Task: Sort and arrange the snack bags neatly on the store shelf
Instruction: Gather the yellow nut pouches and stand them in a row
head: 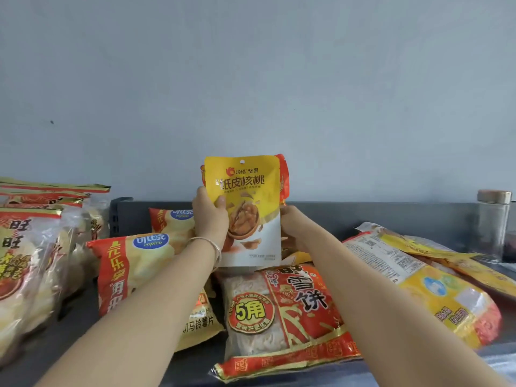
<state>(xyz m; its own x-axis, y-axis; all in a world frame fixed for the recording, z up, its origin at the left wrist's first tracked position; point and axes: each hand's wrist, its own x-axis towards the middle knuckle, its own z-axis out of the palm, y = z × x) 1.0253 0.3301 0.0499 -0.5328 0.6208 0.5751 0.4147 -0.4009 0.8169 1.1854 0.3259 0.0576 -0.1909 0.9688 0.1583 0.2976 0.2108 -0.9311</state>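
Holding the walnut pouch (245, 191) upright: left hand (209, 220) curls round one edge, thumb in front; right hand (293, 229) grips the other; rice-cracker bag (296, 328) just below.

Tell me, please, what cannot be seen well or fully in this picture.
Head view:
1. Red bag: mostly hidden behind the walnut pouch.
2. Right hand: fingertips hidden behind that pouch.
3. Rice cracker bags: cut off by the left edge.
4. Glass jar: contents too blurred to tell.
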